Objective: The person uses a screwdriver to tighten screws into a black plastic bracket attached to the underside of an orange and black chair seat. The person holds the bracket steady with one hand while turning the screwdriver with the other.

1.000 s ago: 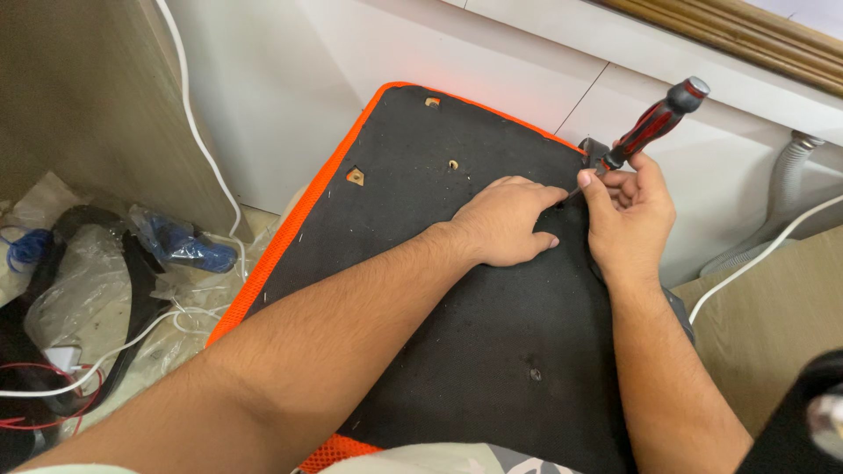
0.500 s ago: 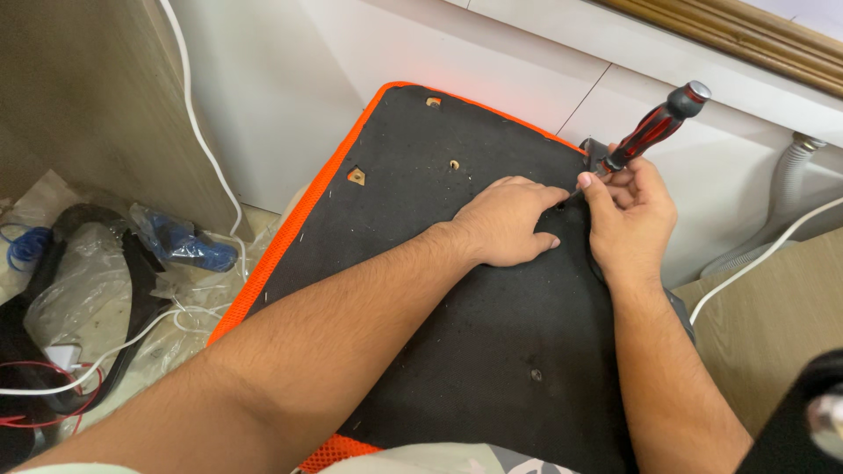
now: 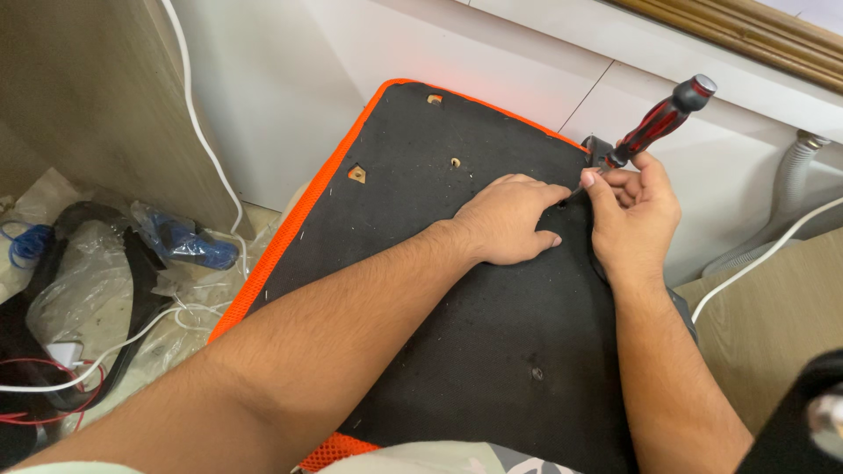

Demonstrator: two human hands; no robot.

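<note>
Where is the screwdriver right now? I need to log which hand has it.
The screwdriver is in the head view's upper right, gripped by the right hand at the black panel's right edge, beside the left hand.

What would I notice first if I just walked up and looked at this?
Probably the big black panel with its bright orange edge, lying tilted in the middle. Two bare hands meet near its upper right: the left hand lies flat on it, and the right hand grips a screwdriver with a red and black handle. At far left, white cables and plastic bags lie on the floor.
</note>
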